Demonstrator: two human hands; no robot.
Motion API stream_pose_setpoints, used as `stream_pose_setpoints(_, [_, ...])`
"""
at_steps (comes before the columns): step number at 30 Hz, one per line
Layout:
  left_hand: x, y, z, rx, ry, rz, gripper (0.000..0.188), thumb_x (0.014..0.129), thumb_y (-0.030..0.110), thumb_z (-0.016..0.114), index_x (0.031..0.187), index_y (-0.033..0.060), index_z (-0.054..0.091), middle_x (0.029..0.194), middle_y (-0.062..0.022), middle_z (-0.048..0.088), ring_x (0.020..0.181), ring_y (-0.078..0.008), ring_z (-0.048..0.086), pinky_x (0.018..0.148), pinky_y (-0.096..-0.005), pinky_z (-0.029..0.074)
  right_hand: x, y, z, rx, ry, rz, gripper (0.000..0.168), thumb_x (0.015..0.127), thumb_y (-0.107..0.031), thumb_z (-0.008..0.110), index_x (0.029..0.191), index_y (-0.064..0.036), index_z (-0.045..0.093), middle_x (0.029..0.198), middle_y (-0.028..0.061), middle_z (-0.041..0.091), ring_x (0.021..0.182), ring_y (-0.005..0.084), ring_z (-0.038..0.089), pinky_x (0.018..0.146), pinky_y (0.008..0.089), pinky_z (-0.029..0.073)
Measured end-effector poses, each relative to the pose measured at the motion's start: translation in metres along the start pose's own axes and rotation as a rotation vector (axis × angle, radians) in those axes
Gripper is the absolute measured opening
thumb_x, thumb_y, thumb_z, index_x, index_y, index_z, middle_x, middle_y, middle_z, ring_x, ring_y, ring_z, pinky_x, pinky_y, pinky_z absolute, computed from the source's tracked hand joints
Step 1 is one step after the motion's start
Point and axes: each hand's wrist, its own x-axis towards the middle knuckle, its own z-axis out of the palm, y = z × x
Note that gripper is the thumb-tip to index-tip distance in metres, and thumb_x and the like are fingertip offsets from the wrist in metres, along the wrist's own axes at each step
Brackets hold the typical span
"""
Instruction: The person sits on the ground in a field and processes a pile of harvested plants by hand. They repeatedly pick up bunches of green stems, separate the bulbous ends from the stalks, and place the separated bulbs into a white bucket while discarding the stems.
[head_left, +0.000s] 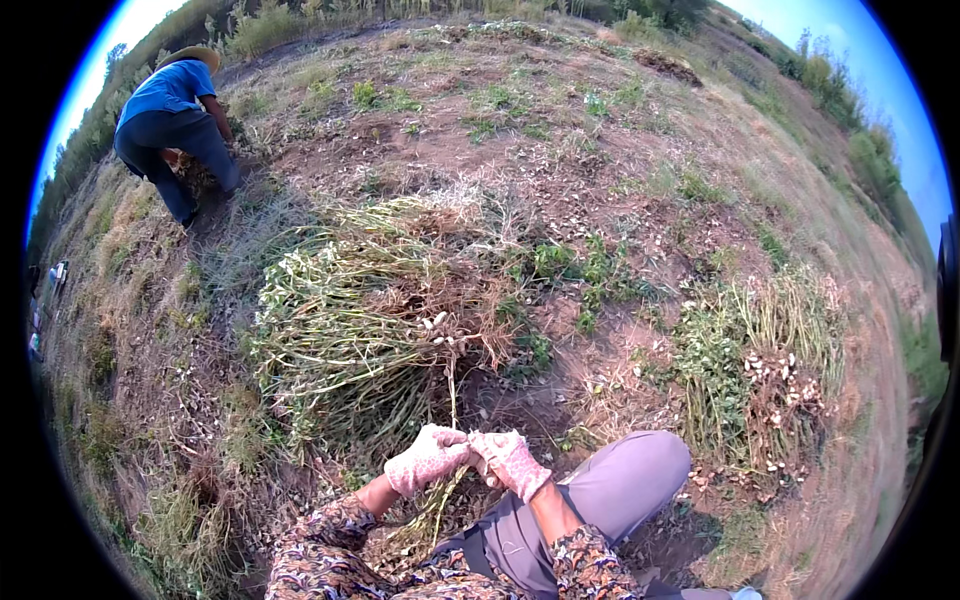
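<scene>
Both hands wear pink-and-white patterned gloves and meet in front of my lap. My left hand (426, 459) is closed around the stem of a peanut plant (453, 394). My right hand (513, 463) presses against it, its fingers also closed at the stem; the fingertips partly hide each other. Above the hands the stem runs up to roots with several pale peanut pods (435, 322). Its lower stalks (442, 502) hang below the hands. Just beyond lies a large heap of pulled peanut plants (337, 330), green stalks to the left and brown roots to the right.
A second pile of peanut plants (720, 375), with exposed pods (784, 382), lies at the right. My bent knee (637, 472) stands between it and my hands. At the far left a person (169, 120) in a straw hat bends over plants. Weeds (592, 277) grow beyond the heap.
</scene>
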Motion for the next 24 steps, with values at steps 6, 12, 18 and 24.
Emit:
stream_pose_setpoints(6, [0.012,-0.002,0.011,-0.766,0.274,-0.176,0.023,0.078,0.011,0.051,0.057,0.0059,0.047,0.049,0.0014,0.04,0.039,-0.0075,0.036,0.038,-0.0233,0.027,-0.008,-0.005,0.001,0.45,0.138,-0.046,0.03,0.095,-0.027,0.052,0.087,-0.001,0.065,0.062,0.002,0.059,0.048,0.0088,0.054,0.042,0.0224,0.044])
stream_pose_setpoints(12, [0.008,-0.068,-0.03,-0.074,0.268,-0.462,0.018,0.079,0.013,0.055,0.064,0.0028,0.058,0.048,-0.0023,0.049,0.041,-0.0094,0.047,0.039,-0.0261,0.037,-0.085,-0.03,-0.029,0.575,0.28,-0.239,0.022,0.093,-0.012,0.053,0.108,0.002,0.06,0.083,0.0074,0.065,0.069,0.0161,0.065,0.054,0.0251,0.052])
stream_pose_setpoints(18, [0.0,-0.099,-0.023,0.559,0.331,-0.151,0.016,0.079,0.009,0.054,0.089,0.0042,0.066,0.078,-0.0124,0.066,0.072,-0.0238,0.065,0.063,-0.0335,0.049,-0.285,-0.013,-0.114,0.557,1.4,-0.553,0.022,0.089,-0.011,0.058,0.106,0.001,0.06,0.075,0.0074,0.06,0.056,0.0164,0.057,0.048,0.0261,0.046])
stream_pose_setpoints(24, [0.038,0.023,0.011,0.571,0.462,0.129,0.025,0.081,-0.002,0.056,0.104,0.0032,0.062,0.098,-0.0091,0.064,0.09,-0.0216,0.062,0.08,-0.0316,0.049,-0.512,0.082,-0.156,0.127,2.23,-0.343,0.035,0.086,-0.018,0.06,0.115,0.003,0.057,0.079,0.0039,0.055,0.058,0.0093,0.05,0.049,0.0203,0.043])
